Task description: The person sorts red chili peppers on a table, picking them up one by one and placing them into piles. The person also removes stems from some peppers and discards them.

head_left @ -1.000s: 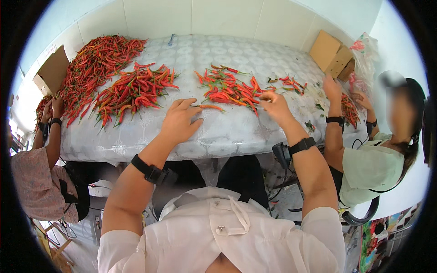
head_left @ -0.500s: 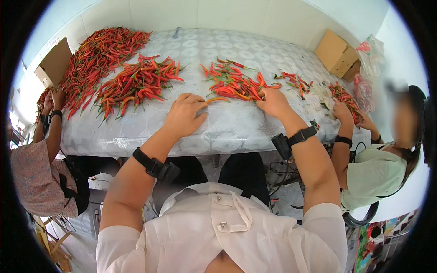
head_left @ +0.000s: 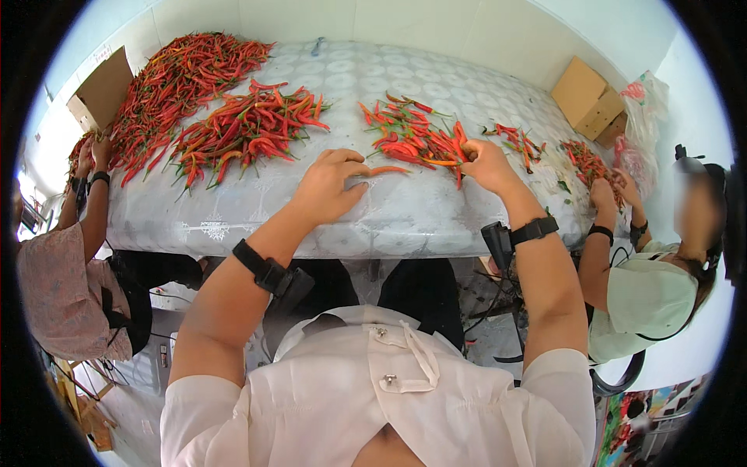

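My left hand is over the near part of the table, its fingers curled. An orange chili pepper points right from its fingertips; the gripped end is hidden. At the right edge of the middle pile of chili peppers, my right hand is closed in a pinch. Red chili peppers show by its fingertips, one pointing down toward me. Both wrists wear black bands. A larger heap of red chili peppers lies left of my left hand.
A tall chili mound fills the far left beside a cardboard box. A small chili group lies right of my right hand. Two people work at the sides. Another box and a plastic bag stand far right.
The view has shifted slightly. The orange chili pepper sits a little farther from the middle pile, toward me. A red chili pepper now points down beside my right fingertips. The right-hand person's hands have moved.
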A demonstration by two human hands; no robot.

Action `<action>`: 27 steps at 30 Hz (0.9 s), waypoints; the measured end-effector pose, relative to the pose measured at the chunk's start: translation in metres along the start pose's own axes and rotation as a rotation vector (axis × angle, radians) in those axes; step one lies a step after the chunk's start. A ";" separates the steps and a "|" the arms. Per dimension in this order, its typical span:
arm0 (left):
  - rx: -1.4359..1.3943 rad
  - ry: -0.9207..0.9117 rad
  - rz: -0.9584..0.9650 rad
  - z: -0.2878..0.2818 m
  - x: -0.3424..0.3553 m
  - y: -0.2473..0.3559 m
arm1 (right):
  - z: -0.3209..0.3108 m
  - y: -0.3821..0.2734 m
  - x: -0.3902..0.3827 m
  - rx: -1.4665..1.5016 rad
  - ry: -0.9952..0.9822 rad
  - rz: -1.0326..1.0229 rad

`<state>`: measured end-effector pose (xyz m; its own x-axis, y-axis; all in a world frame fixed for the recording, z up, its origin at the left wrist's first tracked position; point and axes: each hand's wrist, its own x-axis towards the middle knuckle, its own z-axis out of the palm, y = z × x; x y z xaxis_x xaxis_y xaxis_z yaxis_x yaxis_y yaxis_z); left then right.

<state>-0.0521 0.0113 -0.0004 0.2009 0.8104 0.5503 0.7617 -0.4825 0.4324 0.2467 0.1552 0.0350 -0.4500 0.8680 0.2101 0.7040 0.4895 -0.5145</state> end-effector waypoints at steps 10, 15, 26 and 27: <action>-0.031 0.024 -0.039 0.001 0.000 0.000 | -0.019 -0.005 -0.003 -0.141 -0.153 0.067; -0.030 0.041 -0.032 0.001 0.000 -0.001 | -0.002 -0.020 -0.003 -0.335 -0.118 -0.111; -0.034 0.075 -0.022 0.003 -0.001 -0.003 | -0.019 -0.021 0.002 -0.168 -0.126 0.016; -0.031 0.072 -0.028 0.004 -0.002 -0.004 | -0.023 -0.027 0.000 -0.110 -0.104 0.027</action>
<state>-0.0534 0.0126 -0.0061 0.1342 0.7985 0.5869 0.7467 -0.4709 0.4699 0.2402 0.1443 0.0680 -0.4807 0.8703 0.1068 0.7701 0.4773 -0.4231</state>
